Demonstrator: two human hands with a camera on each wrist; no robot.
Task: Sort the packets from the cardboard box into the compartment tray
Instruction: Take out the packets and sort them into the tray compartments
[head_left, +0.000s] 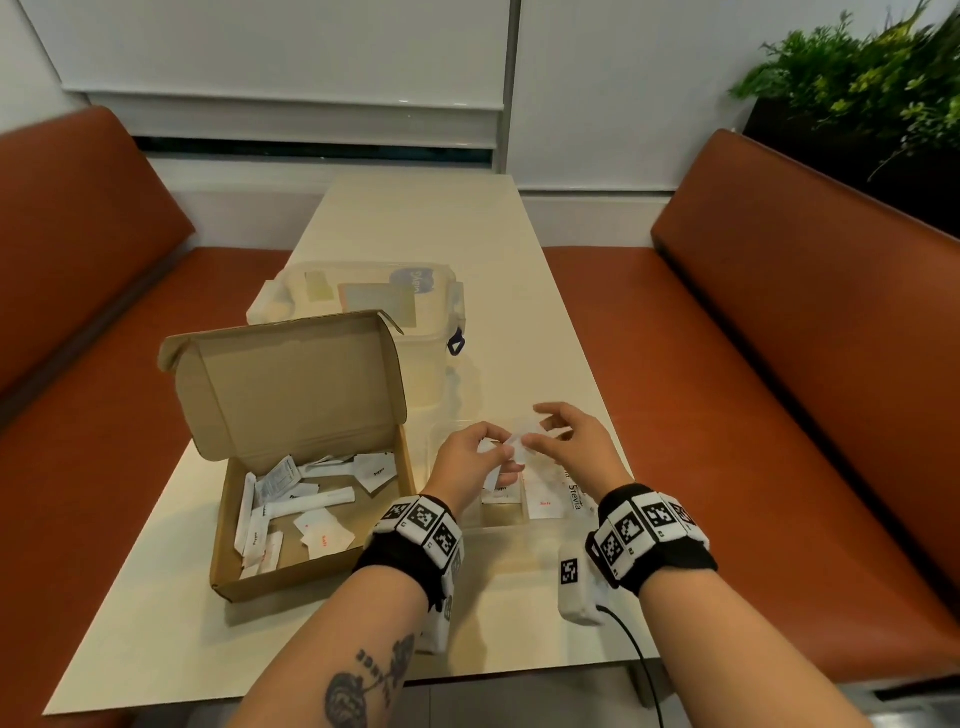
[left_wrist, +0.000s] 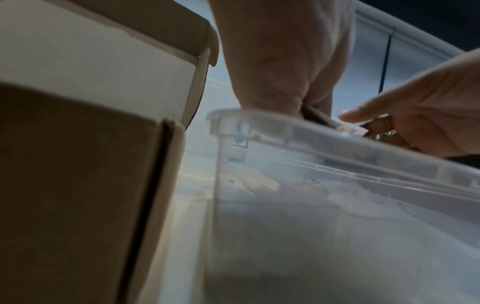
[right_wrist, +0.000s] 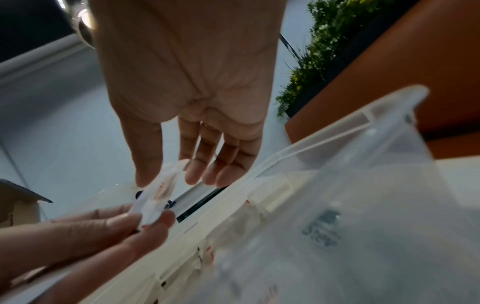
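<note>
My left hand (head_left: 470, 457) and right hand (head_left: 569, 441) pinch together one small packet (right_wrist: 158, 197) above the compartment tray (left_wrist: 324, 139), to read it; the cardboard box (head_left: 311, 467) waits left.

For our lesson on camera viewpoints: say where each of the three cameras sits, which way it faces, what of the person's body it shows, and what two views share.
Head: looks down at the table; cardboard box, both forearms, left hand, right hand.
Left wrist: low beside the box, along the palm, over the compartment tray rim.
Right wrist: along the palm to the fingers.
Shared: both wrist views show both hands meeting on a packet above the tray.
</note>
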